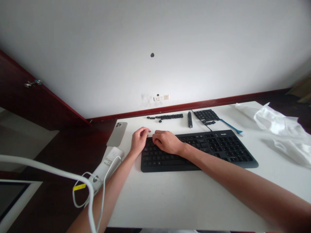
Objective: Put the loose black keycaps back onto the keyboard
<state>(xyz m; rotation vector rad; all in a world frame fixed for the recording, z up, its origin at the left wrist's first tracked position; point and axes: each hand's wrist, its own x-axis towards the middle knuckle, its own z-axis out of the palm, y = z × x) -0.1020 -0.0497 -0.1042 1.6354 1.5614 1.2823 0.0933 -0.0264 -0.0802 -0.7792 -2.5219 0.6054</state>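
Near the middle of the frame, the left hand (139, 141) stands at the upper left corner of the black keyboard (170, 163), its fingers curled and pointing right. The right hand (167, 141) is bent over the keyboard's upper left keys, knuckles up, fingers folded underneath. The two sets of fingertips are close together; whether either hand grips something there cannot be told. The left forearm rises from the bottom edge, left of centre, and the right one slants in from the lower right corner, covering part of the keyboard.

Beyond the keyboard, loose black keycaps (172, 116) lie in rows on the white tabletop (143, 197), with a black pen-like tool (190, 119) to their right. Farther right is a block of black keys (206, 115), with a blue tool (230, 126) beside it. Crumpled white plastic (274, 121) fills the right side; any contents cannot be made out.

Left of the hands lie a phone (117, 134), camera side up, and a white power strip (107, 166), its print too small to read. A white cable (48, 165) runs in from the left edge, cut off there, and hides part of the left forearm.
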